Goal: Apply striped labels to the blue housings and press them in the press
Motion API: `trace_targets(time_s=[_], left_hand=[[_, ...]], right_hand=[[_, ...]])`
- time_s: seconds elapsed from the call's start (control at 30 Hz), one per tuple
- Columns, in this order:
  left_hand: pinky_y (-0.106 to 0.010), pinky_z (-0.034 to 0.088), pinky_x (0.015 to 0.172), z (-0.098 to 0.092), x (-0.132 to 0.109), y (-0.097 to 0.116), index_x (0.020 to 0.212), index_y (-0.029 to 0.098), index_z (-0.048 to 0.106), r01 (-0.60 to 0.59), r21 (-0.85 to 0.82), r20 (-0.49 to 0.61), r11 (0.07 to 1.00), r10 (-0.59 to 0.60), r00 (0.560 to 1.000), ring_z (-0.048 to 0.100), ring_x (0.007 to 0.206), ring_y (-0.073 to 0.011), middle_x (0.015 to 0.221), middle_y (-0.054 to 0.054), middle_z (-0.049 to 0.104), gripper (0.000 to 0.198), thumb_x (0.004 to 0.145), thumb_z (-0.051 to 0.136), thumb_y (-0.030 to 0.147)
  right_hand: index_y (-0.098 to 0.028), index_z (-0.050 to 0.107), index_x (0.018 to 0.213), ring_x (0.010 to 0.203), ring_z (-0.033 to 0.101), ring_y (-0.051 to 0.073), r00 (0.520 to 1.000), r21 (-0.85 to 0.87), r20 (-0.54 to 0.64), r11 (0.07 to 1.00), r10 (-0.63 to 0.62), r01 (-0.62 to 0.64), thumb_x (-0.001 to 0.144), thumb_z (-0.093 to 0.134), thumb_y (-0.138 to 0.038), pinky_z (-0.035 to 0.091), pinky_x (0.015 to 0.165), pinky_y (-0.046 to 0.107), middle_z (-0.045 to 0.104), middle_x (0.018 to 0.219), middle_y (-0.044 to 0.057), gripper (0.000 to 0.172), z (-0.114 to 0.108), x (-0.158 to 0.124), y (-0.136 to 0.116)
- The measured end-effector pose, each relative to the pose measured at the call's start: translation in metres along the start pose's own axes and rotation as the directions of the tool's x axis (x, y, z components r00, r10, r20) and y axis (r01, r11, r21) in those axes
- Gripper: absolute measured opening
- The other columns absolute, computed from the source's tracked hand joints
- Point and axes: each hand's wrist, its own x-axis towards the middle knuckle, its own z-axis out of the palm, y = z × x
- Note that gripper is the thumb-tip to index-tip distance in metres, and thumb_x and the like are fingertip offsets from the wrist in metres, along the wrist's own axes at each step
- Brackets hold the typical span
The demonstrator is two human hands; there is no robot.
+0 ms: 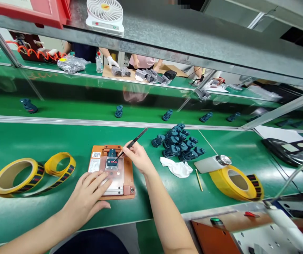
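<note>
My right hand (137,156) pinches a pair of black tweezers (136,138), their tips down on a dark blue plastic part (111,153) with a red label on it. That part sits in an orange-brown fixture (129,171) with a clear plate (116,180) over its lower half. Flat on the near left of the plate lies my left hand (88,194), fingers stretched out and holding nothing. A QR-code sticker shows at the fixture's upper left corner.
Label rolls on yellow backing (31,163) lie left, another yellow roll (215,178) right. Several dark blue housings (179,141) cluster beyond my right hand, near a white cloth (176,167) and a metal-capped white bottle (209,164). More housings line the green belt (88,112). People work opposite.
</note>
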Motion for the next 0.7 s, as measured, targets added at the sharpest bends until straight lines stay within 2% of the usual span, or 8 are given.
trace_targets(time_s=[0.3,0.7], left_hand=[[-0.046,0.029,0.109,0.0044,-0.0012,-0.0029,0.140,0.022,0.054,-0.009,0.051,0.003,0.999,0.009,1.000,0.049,0.129,-0.0314,0.141,-0.010,0.060,0.048,0.096,0.061,0.040],[-0.046,0.030,0.108,0.0043,-0.0014,-0.0024,0.137,0.022,0.056,-0.013,0.061,-0.011,0.998,0.014,1.000,0.050,0.128,-0.0307,0.139,-0.011,0.061,0.043,0.098,0.059,0.038]], right_hand=[[-0.021,0.055,0.092,0.079,0.069,0.021,1.000,-0.027,0.001,1.000,-0.005,0.005,0.087,0.072,-0.055,0.055,0.076,0.033,0.069,0.083,0.002,0.038,0.0001,0.0000,0.0023],[-0.021,0.055,0.092,0.080,0.071,0.022,1.000,-0.010,0.016,1.000,-0.012,0.013,0.087,0.073,-0.051,0.056,0.077,0.034,0.069,0.082,0.002,0.035,0.0004,-0.0008,0.0019]])
